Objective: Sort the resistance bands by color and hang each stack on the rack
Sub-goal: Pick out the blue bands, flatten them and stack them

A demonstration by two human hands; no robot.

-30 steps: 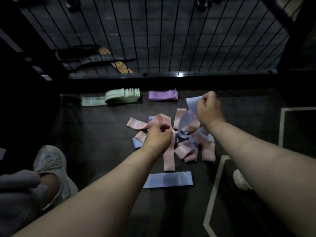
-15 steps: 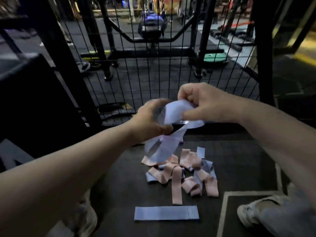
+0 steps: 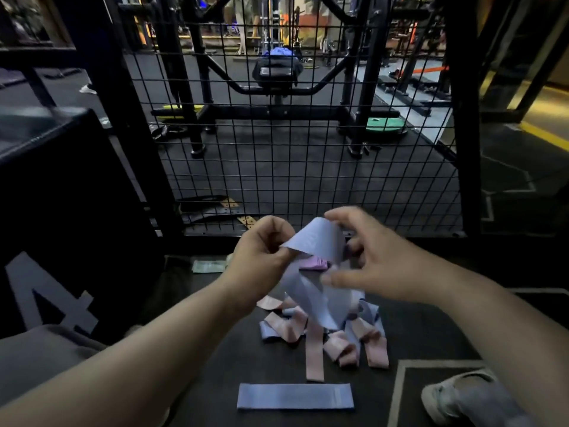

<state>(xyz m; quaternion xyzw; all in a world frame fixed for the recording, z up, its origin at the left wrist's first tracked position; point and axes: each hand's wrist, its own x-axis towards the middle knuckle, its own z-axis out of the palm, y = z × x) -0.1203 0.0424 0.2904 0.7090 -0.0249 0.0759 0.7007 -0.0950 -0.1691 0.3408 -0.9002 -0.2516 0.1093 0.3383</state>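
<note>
A light blue resistance band (image 3: 311, 245) hangs in the air above the floor pile. My left hand (image 3: 261, 257) pinches its left edge. My right hand (image 3: 369, 266) is at its right side, fingers spread and blurred, the fingertips touching the top fold. Below lies a tangled pile of pink and blue bands (image 3: 335, 337). One flat blue band (image 3: 295, 396) lies alone nearer to me. A purple stack (image 3: 314, 263) shows between my hands, and part of a green stack (image 3: 209, 266) lies to its left. The black wire-mesh rack (image 3: 308, 167) stands behind.
A large black box (image 3: 61, 217) with a pale numeral stands at the left. My shoe (image 3: 452, 396) is at the lower right, my knee at the lower left. Gym machines and weight plates stand beyond the mesh.
The view has lifted from the floor toward the rack. My right hand raised a blue band from the pile, my left hand let go of a pink one and took hold of the blue band's edge.
</note>
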